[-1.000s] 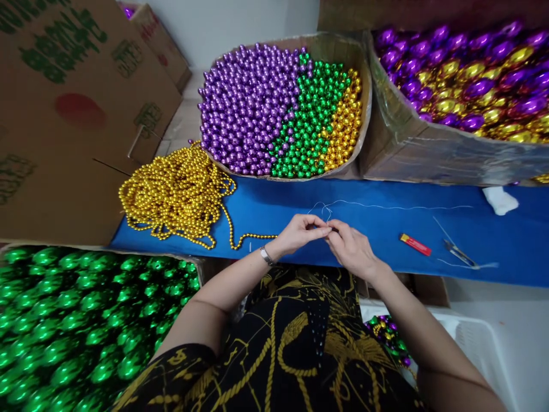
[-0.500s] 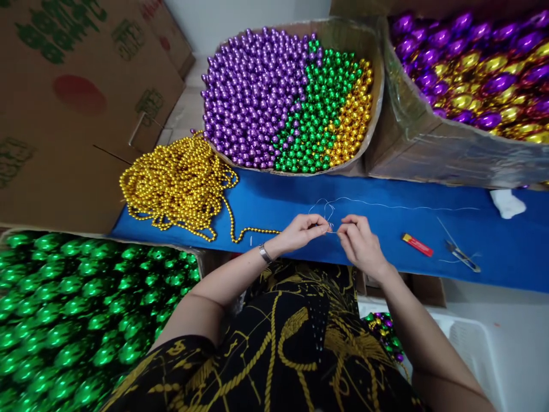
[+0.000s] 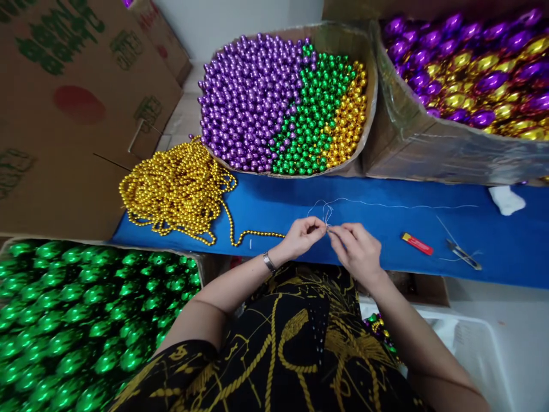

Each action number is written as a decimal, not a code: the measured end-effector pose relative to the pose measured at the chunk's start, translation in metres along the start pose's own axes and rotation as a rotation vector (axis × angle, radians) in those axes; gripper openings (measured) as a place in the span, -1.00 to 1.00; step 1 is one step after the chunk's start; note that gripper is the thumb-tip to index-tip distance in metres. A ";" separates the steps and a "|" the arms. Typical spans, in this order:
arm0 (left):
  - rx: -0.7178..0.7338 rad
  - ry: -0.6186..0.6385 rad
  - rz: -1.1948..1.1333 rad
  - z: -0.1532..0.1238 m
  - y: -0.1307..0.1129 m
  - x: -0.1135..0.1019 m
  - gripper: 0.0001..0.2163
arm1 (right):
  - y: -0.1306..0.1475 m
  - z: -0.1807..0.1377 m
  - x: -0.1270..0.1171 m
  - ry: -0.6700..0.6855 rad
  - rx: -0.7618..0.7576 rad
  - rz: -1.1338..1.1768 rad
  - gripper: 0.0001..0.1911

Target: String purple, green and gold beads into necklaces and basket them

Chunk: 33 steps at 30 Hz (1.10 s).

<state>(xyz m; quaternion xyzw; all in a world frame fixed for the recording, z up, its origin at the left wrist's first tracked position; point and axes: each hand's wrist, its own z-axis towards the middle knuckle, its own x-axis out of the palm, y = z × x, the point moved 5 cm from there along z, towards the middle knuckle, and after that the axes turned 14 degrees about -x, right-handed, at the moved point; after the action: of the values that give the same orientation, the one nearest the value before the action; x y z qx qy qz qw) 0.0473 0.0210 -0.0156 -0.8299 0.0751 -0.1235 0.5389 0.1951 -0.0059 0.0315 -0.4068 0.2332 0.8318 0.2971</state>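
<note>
Blue work surface [image 3: 386,226], boxes along its far side; we find both hands at white thread [image 3: 328,216] near the front edge.
We note the left hand [image 3: 301,237] with thumb and forefinger pinching the thread; the right hand [image 3: 358,250] pinches it just beside, the fingertips nearly meeting; thread loops stand beyond them, one strand trailing right across the blue; a gold bead string [image 3: 257,233] runs from a gold heap [image 3: 174,191] to the left hand, blocking that side, its end hidden from us; to the right we list a red-and-yellow item [image 3: 417,244], snips [image 3: 465,256] and a white wad [image 3: 507,201]; behind, a box of purple, green and gold beads [image 3: 300,109]; at lower left, large green beads [image 3: 86,303].
</note>
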 end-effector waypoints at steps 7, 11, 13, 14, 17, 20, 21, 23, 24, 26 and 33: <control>0.186 -0.037 0.262 -0.008 -0.014 0.003 -0.80 | -0.003 -0.002 0.009 -0.023 0.148 0.075 -0.79; 0.245 -0.052 0.359 -0.010 -0.019 0.005 -0.81 | -0.005 0.000 0.008 -0.023 0.116 0.076 -0.80; 0.246 -0.070 0.370 -0.009 -0.019 0.007 -0.84 | -0.006 0.000 0.009 -0.022 0.126 0.058 -0.81; 0.227 -0.079 0.348 -0.007 -0.018 0.008 -0.85 | -0.007 -0.001 0.011 -0.035 0.154 0.059 -0.81; 0.035 -0.075 0.090 0.000 -0.008 0.012 -0.79 | -0.011 -0.003 0.018 -0.182 0.361 0.241 -0.80; -0.186 0.010 -0.215 0.005 0.003 0.022 -0.69 | -0.015 -0.006 0.037 -0.406 0.664 0.763 -0.78; -0.198 0.027 -0.256 0.006 0.004 0.023 -0.67 | -0.015 -0.005 0.044 -0.444 0.741 0.952 -0.79; -0.122 0.015 -0.236 0.008 0.002 0.021 -0.66 | -0.017 -0.002 0.052 -0.460 0.825 1.250 -0.80; -0.063 -0.008 -0.184 0.008 0.001 0.017 -0.67 | -0.019 0.000 0.051 -0.447 0.839 1.353 -0.80; 0.030 -0.046 -0.032 0.009 0.000 0.009 -0.70 | -0.029 0.001 0.042 -0.440 0.858 1.487 -0.79; 0.087 0.028 0.147 0.011 -0.007 -0.003 -0.75 | -0.052 0.003 0.007 -0.543 0.799 1.354 -0.74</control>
<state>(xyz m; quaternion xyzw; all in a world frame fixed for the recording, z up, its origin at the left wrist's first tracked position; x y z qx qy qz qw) 0.0472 0.0343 -0.0142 -0.7960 0.1381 -0.0984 0.5810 0.2256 0.0355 0.0202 0.1722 0.6255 0.7545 -0.0995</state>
